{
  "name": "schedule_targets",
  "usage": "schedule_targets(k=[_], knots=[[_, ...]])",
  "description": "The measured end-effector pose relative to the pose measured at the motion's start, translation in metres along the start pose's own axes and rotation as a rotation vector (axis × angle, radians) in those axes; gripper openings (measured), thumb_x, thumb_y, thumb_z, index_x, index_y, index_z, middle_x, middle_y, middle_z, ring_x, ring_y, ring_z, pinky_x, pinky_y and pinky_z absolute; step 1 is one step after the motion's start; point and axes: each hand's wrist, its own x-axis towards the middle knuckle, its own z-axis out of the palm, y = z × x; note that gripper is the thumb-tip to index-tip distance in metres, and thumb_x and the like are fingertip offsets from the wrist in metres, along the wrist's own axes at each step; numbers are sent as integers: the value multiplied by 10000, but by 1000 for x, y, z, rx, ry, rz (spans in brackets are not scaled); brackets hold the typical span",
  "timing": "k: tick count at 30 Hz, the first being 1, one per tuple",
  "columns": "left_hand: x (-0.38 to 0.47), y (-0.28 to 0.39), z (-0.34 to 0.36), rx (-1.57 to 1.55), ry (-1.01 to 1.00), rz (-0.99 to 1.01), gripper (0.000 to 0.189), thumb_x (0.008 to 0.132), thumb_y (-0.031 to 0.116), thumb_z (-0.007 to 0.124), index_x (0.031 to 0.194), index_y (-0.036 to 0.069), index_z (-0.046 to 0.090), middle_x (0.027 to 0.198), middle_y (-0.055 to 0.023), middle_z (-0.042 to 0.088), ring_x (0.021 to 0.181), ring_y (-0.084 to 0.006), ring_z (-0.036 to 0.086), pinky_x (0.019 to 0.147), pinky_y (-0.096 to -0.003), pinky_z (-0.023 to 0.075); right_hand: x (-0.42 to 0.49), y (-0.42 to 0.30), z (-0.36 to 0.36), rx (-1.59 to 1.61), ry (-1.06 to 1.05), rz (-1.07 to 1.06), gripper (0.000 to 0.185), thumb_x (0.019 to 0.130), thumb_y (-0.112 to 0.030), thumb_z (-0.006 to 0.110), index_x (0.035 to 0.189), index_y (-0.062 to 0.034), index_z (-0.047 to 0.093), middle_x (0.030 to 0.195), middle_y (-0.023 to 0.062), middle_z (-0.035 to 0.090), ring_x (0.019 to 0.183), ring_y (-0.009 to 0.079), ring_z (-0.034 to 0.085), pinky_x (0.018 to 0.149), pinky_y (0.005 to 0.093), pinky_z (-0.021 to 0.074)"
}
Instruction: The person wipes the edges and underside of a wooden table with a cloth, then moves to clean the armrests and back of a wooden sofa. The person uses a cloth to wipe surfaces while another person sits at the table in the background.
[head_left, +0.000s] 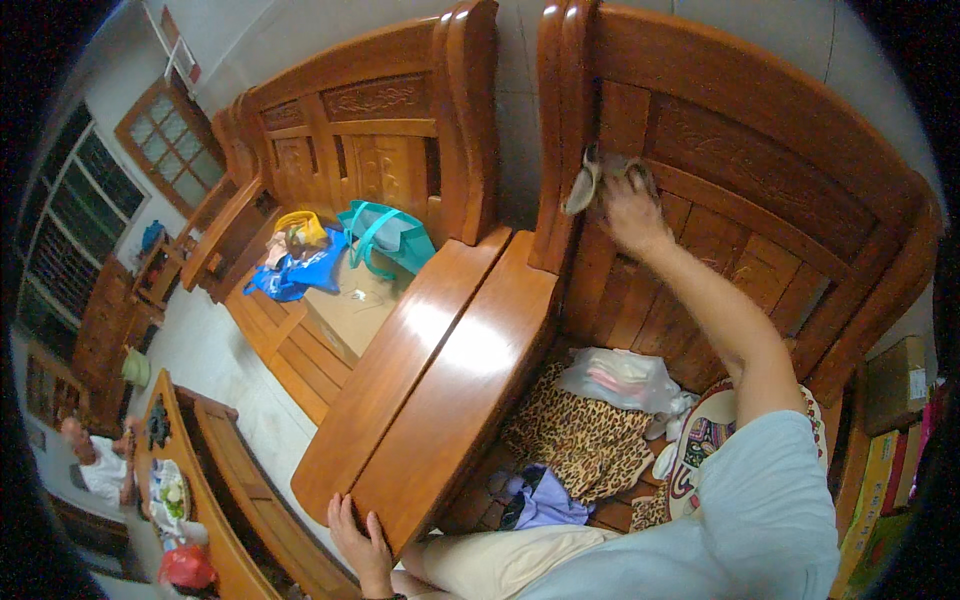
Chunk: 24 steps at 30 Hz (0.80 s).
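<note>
My right hand (632, 211) presses a crumpled greyish cloth (585, 186) against the carved wooden backrest (731, 150) of a chair, beside its left upright. The hand and cloth are slightly blurred. Resting on the front end of the glossy wooden armrest (480, 341), my left hand (360, 536) holds nothing, its fingers a little apart. On the seat below lie a leopard-print cloth (581, 431), a clear plastic bag (619, 379) with pale and pink contents, and a lilac cloth (553, 501). A patterned round item (705, 435) is partly covered by my right arm.
A second wooden bench on the left carries a cardboard box (349, 307), a teal bag (390, 236), a blue bag (307, 274) and a yellow item (301, 225). Boxes (896, 386) stand at the right. Beyond a wooden table (214, 510) with a red bag (187, 566) is a person (101, 465).
</note>
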Motion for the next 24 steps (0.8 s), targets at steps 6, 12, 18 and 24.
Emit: schedule_targets(k=[6, 12, 18, 24], knots=[[0, -3, 0, -18, -5, -9, 450, 884, 162, 584, 1285, -12, 477, 1396, -206, 430, 1318, -383, 358, 1082, -478, 273, -58, -24, 43, -124, -76, -364, 491, 891, -353, 525, 1248, -18, 554, 1340, 123, 513, 1280, 297, 411, 1146, 478, 205], [0, -6, 3, -12, 13, 18, 445, 885, 154, 583, 1283, -15, 479, 1397, -205, 430, 1315, -382, 364, 1080, -480, 279, -22, 15, 8, -47, 37, -215, 487, 875, -156, 463, 1354, -69, 468, 1349, 85, 520, 1235, 269, 484, 1098, 422, 297], [-3, -7, 3, -55, 23, 46, 449, 875, 125, 597, 1282, -22, 475, 1389, -216, 435, 1305, -391, 371, 1080, -481, 285, -15, 49, -43, -264, 275, -166, 580, 824, -67, 496, 1397, -84, 415, 1338, 57, 486, 1198, 220, 459, 1041, 375, 327], [1, -1, -2, -37, 13, 71, 427, 924, 205, 550, 1284, -18, 498, 1371, -227, 444, 1272, -391, 404, 1066, -464, 318, -70, 77, -75, -339, 239, -42, 478, 843, -94, 493, 1321, -113, 486, 1298, 35, 505, 1162, 196, 474, 1029, 383, 337]])
